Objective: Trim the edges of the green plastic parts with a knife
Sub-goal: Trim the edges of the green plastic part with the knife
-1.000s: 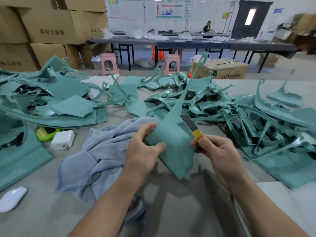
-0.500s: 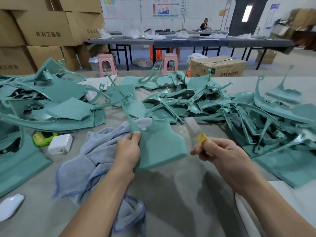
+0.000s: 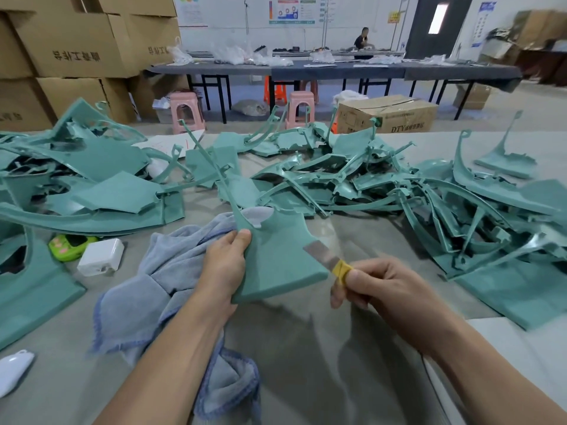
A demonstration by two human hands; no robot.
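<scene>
Wide grey table (image 3: 306, 363), running out of view at the left and near sides, its far edge against a concrete floor. Beyond that edge: stacked cardboard boxes (image 3: 70, 47) at far left, a long dark bench (image 3: 337, 70) with two pink stools (image 3: 187, 110) before it, a seated person (image 3: 363, 41) at the back wall, one more carton (image 3: 389, 113) on the floor.

Across the far half of the table, two heaps of green plastic parts — a left heap (image 3: 92, 185) and a larger tangled right heap (image 3: 414, 197), thin curved arms sticking up and overlapping. Between the heaps and the near edge, a bare strip of tabletop under both forearms. At near right, a pale raised slab (image 3: 515, 357) cutting into that strip.

Blue-grey cloth (image 3: 159, 289) rumpled at left of centre, lying under the left forearm. Held above it, clear of the table, one green plastic part (image 3: 276, 259), flat panel toward the camera, long thin arm pointing up and away. Left hand (image 3: 224, 271) gripping the panel's left edge, thumb on top. Right hand (image 3: 386, 289) pinching a knife (image 3: 329, 260) by its yellow-wrapped end — bare blade laid against the panel's right edge.

Small items at left: white adapter (image 3: 101, 257), green toy-like gadget (image 3: 69, 245) just beside it, white mouse-like object (image 3: 13, 372) at the near corner.
</scene>
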